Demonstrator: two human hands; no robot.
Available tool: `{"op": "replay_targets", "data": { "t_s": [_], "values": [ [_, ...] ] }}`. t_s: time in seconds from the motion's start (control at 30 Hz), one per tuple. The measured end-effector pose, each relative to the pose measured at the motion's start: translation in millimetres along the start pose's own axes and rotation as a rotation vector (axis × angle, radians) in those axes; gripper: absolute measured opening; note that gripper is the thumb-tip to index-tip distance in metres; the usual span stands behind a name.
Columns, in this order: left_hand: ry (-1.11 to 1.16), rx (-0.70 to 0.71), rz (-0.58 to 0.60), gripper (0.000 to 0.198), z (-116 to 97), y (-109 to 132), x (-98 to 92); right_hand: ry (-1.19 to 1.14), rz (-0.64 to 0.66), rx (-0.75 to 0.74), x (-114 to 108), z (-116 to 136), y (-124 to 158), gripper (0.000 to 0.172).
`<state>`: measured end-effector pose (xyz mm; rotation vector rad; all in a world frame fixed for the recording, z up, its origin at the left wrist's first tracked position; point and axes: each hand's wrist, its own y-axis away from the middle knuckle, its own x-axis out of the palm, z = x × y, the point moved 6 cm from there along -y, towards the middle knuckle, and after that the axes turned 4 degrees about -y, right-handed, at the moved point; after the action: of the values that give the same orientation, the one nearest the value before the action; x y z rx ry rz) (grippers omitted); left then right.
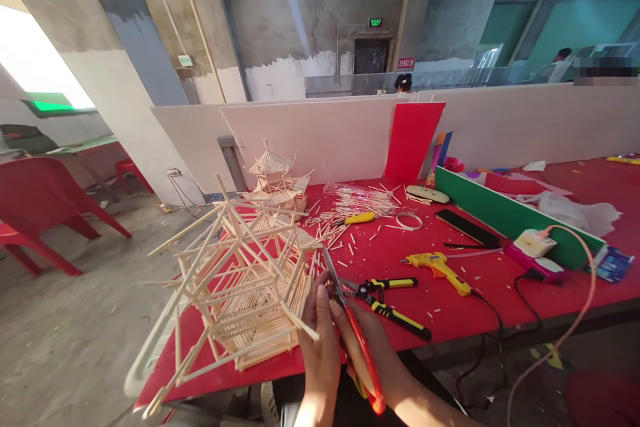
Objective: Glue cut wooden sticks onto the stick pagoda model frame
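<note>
Gripping red-handled scissors in the right hand, fingers wrapped round the handles, blades pointing up and away toward the wooden stick model. Left hand close against the right, thumb up, just beside the blades and at the model's right side; whether it pinches a stick or only rests there, cannot tell. Blade opening also unclear. Model sits on the near left part of the red table, open frame of pale sticks over a slatted base, several sticks jutting past the table's left edge. Smaller tiered tower with pointed roof stands behind it. Just right of the hands: black-and-yellow pliers, handles spread, lying on the table. Farther right, yellow glue gun, nozzle pointing left, dark cord trailing off the table's near edge. Behind these: loose sticks scattered and heaped, partly under clear plastic, yellow-handled cutter among them, clear ring, beige oval case, black phone-like slab. Green board stands on edge at right, white plug and magenta power strip in front. White partition along the back, red panel leaning on it. Red chair at far left.
</note>
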<state>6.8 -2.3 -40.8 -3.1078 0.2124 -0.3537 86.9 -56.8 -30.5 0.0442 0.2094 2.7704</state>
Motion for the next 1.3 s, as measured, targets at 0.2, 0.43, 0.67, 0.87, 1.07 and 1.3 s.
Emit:
{"op": "replay_targets", "data": {
  "t_s": [0.2,0.43,0.67,0.87,1.07,1.3],
  "values": [
    [0.000,-0.009,-0.002,0.049,1.8,-0.7,-1.5,-0.022,0.028,0.013,1.4,-4.1,-0.3,0.037],
    [0.021,-0.062,-0.024,0.046,7.1,-0.9,-1.7,-0.010,0.004,0.022,-3.7,-18.8,4.4,0.055],
    [-0.079,0.016,-0.067,0.041,8.1,-3.4,-9.6,0.725,-0.065,-0.117,-77.0,14.5,-26.8,0.052],
    [-0.209,0.043,-0.119,0.040,7.0,0.6,-16.0,1.170,-0.084,-0.091,-126.8,22.7,-116.5,0.050],
    [-0.382,0.124,-0.275,0.039,-2.7,6.3,-41.2,1.183,-0.006,-0.202,-108.8,16.7,-168.9,0.035],
    [-0.339,0.140,-0.440,0.038,-4.6,14.8,-75.7,0.830,0.239,-0.376,-41.7,19.7,-144.8,0.030]
  ]
}}
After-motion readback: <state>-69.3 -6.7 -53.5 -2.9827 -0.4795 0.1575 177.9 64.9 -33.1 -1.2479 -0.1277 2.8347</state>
